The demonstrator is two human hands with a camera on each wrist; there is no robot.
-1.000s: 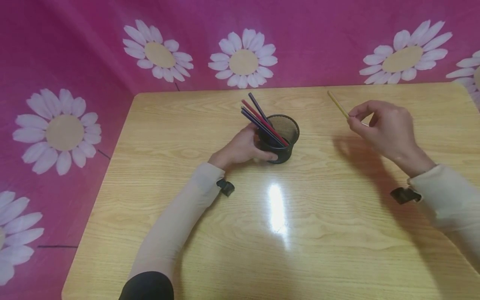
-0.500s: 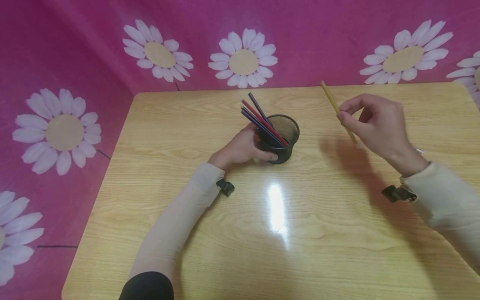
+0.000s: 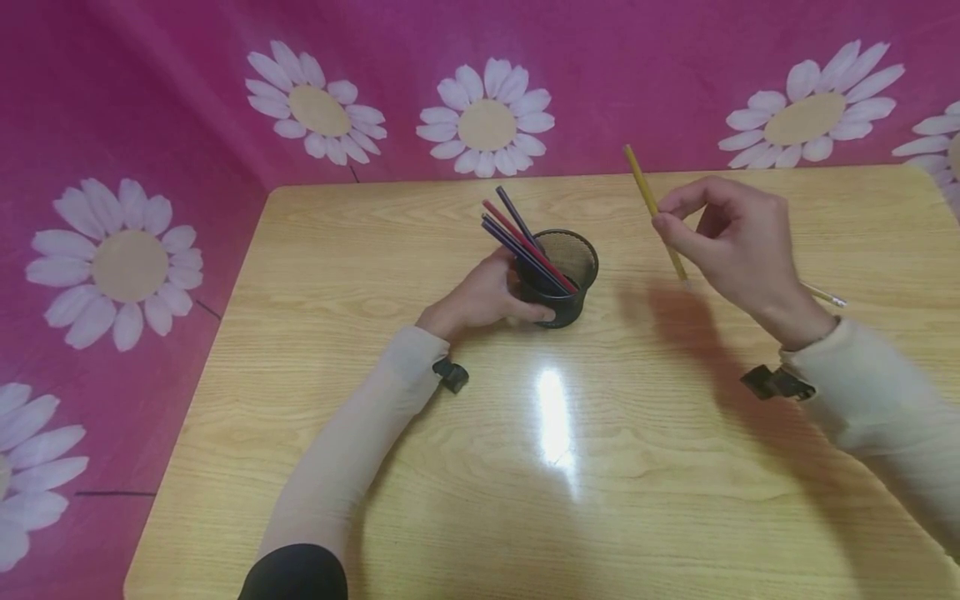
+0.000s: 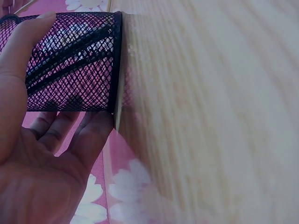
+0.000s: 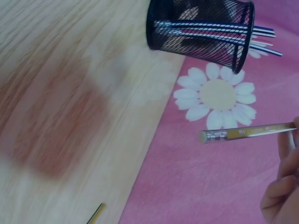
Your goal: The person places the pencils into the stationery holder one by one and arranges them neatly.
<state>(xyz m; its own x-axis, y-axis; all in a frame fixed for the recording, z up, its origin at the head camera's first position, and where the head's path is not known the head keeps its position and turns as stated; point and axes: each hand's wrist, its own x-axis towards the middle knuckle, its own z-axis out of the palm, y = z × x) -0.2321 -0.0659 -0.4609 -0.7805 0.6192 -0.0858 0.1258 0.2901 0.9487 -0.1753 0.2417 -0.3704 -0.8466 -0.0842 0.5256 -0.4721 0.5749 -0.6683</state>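
My left hand (image 3: 483, 296) holds a black mesh pencil cup (image 3: 568, 310) upright on the table, thumb on its near side and fingers round the back. Several dark blue pencils (image 3: 514, 210) and a red pencil (image 3: 504, 219) lean leftward inside it. Right of the cup and above the table, my right hand (image 3: 738, 246) pinches a yellow pencil (image 3: 637, 179) between thumb and forefinger. Its metal-banded eraser end (image 5: 212, 136) points down, the other end up. A second pencil (image 3: 825, 294) lies on the table, partly hidden behind my right wrist.
The wood-grain table (image 3: 480, 500) reaches back to a pink wall cloth (image 3: 615, 83) printed with white daisies. More of the same cloth hangs along the left side. A bright light reflection (image 3: 555, 417) shows on the tabletop.
My right hand has moved left and away from me with the yellow pencil, which now stands steeper. The second pencil has come into view by the wrist. My left hand and the cup stay still.
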